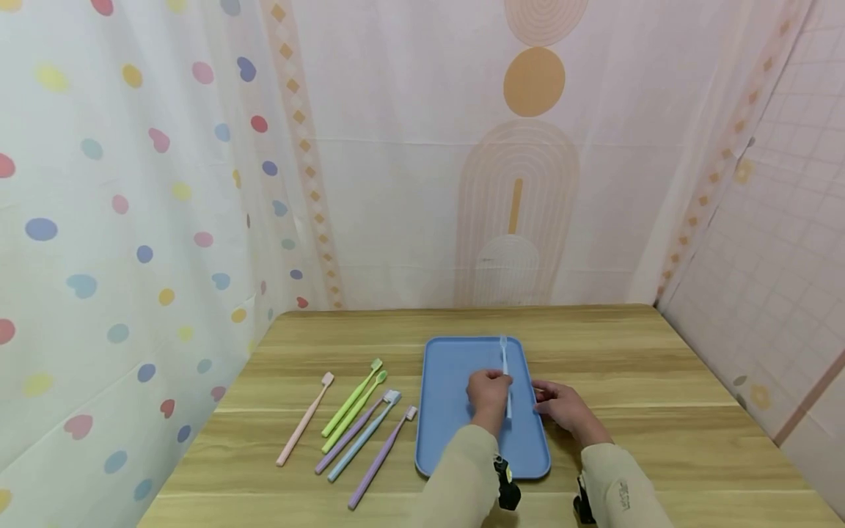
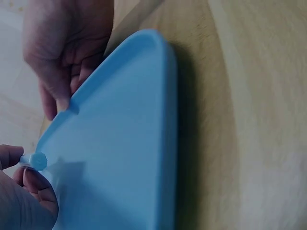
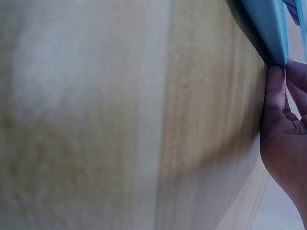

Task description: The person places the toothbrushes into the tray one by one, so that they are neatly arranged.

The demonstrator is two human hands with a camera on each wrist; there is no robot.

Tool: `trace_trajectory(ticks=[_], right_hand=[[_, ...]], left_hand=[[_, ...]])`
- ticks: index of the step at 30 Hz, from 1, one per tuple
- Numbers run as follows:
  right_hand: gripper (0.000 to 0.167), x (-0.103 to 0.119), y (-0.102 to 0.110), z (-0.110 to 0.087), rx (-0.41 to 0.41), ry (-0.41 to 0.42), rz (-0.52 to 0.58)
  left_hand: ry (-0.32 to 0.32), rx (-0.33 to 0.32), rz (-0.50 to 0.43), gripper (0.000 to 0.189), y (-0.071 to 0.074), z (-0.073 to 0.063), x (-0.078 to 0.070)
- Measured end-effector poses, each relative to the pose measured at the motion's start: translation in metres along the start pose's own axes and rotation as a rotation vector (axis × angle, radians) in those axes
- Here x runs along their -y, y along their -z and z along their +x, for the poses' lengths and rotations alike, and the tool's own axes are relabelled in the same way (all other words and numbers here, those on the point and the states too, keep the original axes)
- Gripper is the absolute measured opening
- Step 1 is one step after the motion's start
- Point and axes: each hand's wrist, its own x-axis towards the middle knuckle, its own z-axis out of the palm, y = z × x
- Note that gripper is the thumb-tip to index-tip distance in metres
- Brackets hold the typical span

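My left hand (image 1: 488, 396) pinches a pale blue toothbrush (image 1: 505, 359) over the right half of the blue tray (image 1: 455, 444). Its head points to the tray's far edge, and the handle runs toward me. In the left wrist view, the handle's end (image 2: 37, 161) sticks out between thumb and fingers. My right hand (image 1: 564, 408) grips the tray's right rim; in the right wrist view its thumb and fingers (image 3: 275, 86) meet at the tray edge (image 3: 268, 24).
Left of the tray lie several toothbrushes, heads pointing away: a pink one (image 1: 306, 419), two green ones (image 1: 348, 408), a blue one (image 1: 363, 438) and two purple ones (image 1: 381, 460). They rest on a wooden table (image 1: 614, 337), with patterned curtains (image 1: 396, 183) behind it.
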Motion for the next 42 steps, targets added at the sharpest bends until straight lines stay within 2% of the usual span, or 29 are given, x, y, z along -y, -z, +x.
trace_trajectory(ticks=[8,14,20,27,30,37,42], right_hand=[[0.048,-0.001,-0.001,0.0,-0.006,0.018,0.002],[0.049,-0.002,-0.001,0.001,-0.013,0.028,-0.007],[0.049,-0.001,0.0,0.0,-0.021,0.032,-0.005],[0.048,-0.002,0.0,0.001,-0.019,0.036,-0.021],[0.048,0.0,-0.001,0.0,-0.02,0.037,-0.022],[0.048,0.003,-0.001,-0.002,-0.013,0.026,-0.036],[0.049,0.003,0.0,-0.002,-0.015,0.024,-0.044]], left_hand=[[-0.014,0.006,0.019,0.009,-0.009,-0.008,0.004],[-0.023,-0.006,0.095,0.007,-0.009,-0.011,0.003],[-0.026,-0.008,0.128,0.004,-0.013,-0.011,0.005],[-0.113,-0.028,0.257,0.008,-0.014,-0.009,0.007],[-0.14,-0.027,0.285,0.007,-0.013,-0.008,0.009],[-0.155,-0.012,0.281,0.006,-0.011,-0.007,0.009],[-0.143,0.023,0.25,0.008,-0.007,-0.01,0.008]])
